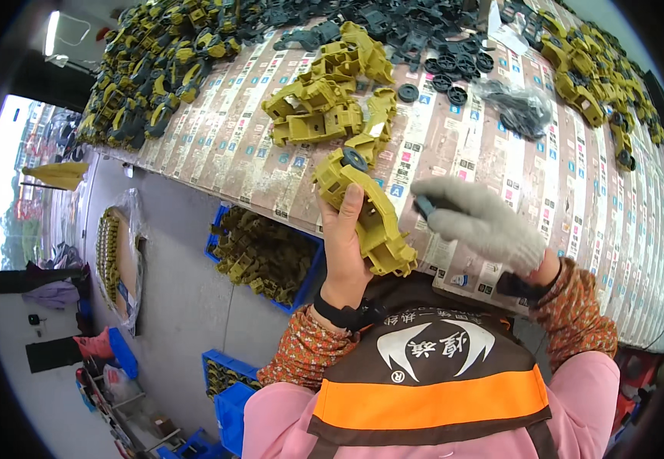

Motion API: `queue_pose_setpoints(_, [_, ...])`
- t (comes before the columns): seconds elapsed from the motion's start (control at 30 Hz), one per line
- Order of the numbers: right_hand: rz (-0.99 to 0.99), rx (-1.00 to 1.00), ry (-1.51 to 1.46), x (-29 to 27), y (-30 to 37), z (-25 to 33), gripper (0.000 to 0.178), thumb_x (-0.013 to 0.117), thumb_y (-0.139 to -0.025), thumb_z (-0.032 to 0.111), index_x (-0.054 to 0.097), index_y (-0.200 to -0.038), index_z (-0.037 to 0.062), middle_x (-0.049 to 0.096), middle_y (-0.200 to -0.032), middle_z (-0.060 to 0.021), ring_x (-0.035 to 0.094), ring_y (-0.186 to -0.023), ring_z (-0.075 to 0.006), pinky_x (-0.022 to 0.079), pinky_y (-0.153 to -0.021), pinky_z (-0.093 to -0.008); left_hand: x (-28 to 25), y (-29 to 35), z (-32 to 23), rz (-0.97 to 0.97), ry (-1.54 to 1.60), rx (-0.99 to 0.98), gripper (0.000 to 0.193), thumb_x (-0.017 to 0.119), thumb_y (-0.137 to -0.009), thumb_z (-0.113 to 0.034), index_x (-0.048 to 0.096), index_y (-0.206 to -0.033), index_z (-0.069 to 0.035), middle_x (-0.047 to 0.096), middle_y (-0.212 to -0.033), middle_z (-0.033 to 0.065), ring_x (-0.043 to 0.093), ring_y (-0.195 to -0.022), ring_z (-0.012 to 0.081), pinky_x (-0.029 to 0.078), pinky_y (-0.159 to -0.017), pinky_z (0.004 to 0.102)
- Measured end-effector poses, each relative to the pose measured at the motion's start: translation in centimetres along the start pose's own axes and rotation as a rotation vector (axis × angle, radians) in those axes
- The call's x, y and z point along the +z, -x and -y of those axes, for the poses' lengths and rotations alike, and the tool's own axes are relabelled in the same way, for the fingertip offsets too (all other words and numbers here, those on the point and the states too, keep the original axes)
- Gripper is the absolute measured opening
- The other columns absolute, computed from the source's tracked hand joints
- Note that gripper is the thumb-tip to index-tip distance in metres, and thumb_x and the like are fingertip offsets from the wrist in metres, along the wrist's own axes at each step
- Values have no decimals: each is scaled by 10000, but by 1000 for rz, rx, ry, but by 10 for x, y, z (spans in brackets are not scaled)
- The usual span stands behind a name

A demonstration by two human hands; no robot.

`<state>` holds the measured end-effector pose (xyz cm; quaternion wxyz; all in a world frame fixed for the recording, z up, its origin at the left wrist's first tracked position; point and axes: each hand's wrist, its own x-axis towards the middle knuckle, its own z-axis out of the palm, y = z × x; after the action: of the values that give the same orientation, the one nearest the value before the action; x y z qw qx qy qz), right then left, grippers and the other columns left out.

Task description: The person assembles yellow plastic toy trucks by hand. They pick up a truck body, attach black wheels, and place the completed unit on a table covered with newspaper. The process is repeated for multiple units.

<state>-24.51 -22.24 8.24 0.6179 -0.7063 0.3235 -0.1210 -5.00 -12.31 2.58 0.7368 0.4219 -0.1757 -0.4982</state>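
Observation:
My left hand [343, 249], bare, is closed around an olive-yellow plastic toy vehicle body [382, 229], tilted over the table's near edge. A dark round wheel [354, 159] sits at the upper end of that body. To the right, apart from it, my right hand [481, 223] wears a grey knit glove and pinches a small dark wheel-like part [424, 206], seen nearly edge-on. Beyond the left hand, several similar yellow bodies [317, 103] lie heaped together on the table. Loose dark wheels [454, 65] are scattered to the right of that heap.
The table [225, 145] has a patterned covering. Yellow-and-dark assembled pieces [160, 69] pile up far left, more yellow pieces [584, 69] far right. Dark parts [416, 23] lie at the back near a clear plastic bag [527, 115]. A blue crate [320, 264] of yellow parts stands below left.

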Motion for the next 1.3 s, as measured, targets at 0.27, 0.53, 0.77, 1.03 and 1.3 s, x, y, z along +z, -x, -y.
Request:
queue_pose_setpoints(0.27, [-69, 46, -196, 28, 26, -14, 479, 596, -1005, 110, 566, -1466, -18, 669, -1191, -70, 646, -985, -131, 559, -891, -308, 10, 7, 11, 26, -51, 122, 404, 677, -1063, -206, 484, -1408, -121, 638, -1193, 25, 678, -1028, 143, 599, -861, 331])
queue_pose_setpoints(0.53, [-97, 58, -175, 34, 31, -16, 460, 612, -1010, 131, 588, -1439, -33, 689, -1183, -85, 663, -955, -116, 561, -851, -290, 16, 10, 5, 43, -42, 156, 531, 707, -1037, -124, 396, -1468, -130, 588, -1220, 14, 622, -1033, 114, 574, -899, 303])
queue_pose_setpoints(0.77, [-246, -104, 51, 57, 42, -28, 383, 631, -992, 113, 624, -1358, 0, 745, -905, -176, 750, -746, -305, 573, -665, -407, 17, 11, 10, 94, -64, 218, 731, 721, -1012, -59, 303, -1607, -130, 564, -1339, 32, 588, -1169, 129, 532, -993, 302])
queue_pose_setpoints(1.03, [-234, -126, 171, 62, 45, -18, 507, 589, -865, 15, 583, -1372, 28, 701, -831, -279, 706, -799, -487, 557, -712, -547, 21, 18, 21, 177, -266, 574, 864, 773, -968, -77, 233, -1641, -80, 479, -1485, 81, 555, -1276, 190, 482, -1086, 346])
queue_pose_setpoints(1.3, [-78, -88, 308, 30, 8, -13, 436, 601, -848, 108, 632, -1279, 48, 710, -892, -273, 699, -881, -487, 552, -774, -569, 17, 9, 19, 94, -288, 483, 764, 721, -1001, -92, 264, -1613, -89, 496, -1453, 77, 542, -1270, 186, 466, -1091, 353])
